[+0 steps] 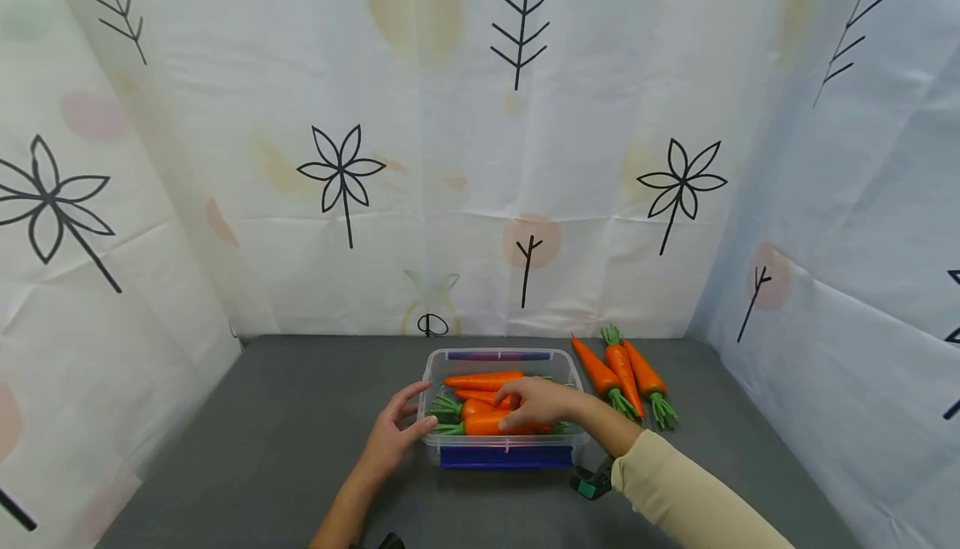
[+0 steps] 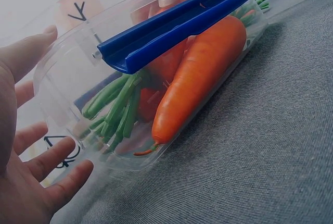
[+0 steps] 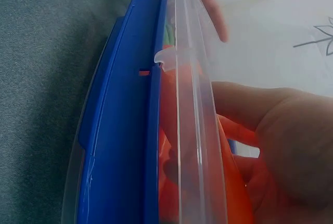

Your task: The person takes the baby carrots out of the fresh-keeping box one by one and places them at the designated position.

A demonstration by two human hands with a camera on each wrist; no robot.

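A clear plastic container (image 1: 504,441) with blue latches holds several orange carrots (image 1: 480,381) with green tops. At its left end, my left hand (image 1: 397,428) has its thumb by the rim and its fingers spread along the wall. Reaching in from the right, my right hand (image 1: 543,403) grips a carrot (image 1: 480,425) near the front, thumb on the near side and fingers on the far side. The right wrist view shows that hand (image 3: 281,135) just behind the rim, its fingertips partly hidden. In the left wrist view a large carrot (image 2: 200,81) shows through the wall.
Three more carrots (image 1: 621,366) lie on the grey table (image 1: 315,416) to the right of the container. A patterned white curtain (image 1: 465,157) stands behind the table and along both sides. A dark device (image 1: 592,481) is strapped at the right wrist.
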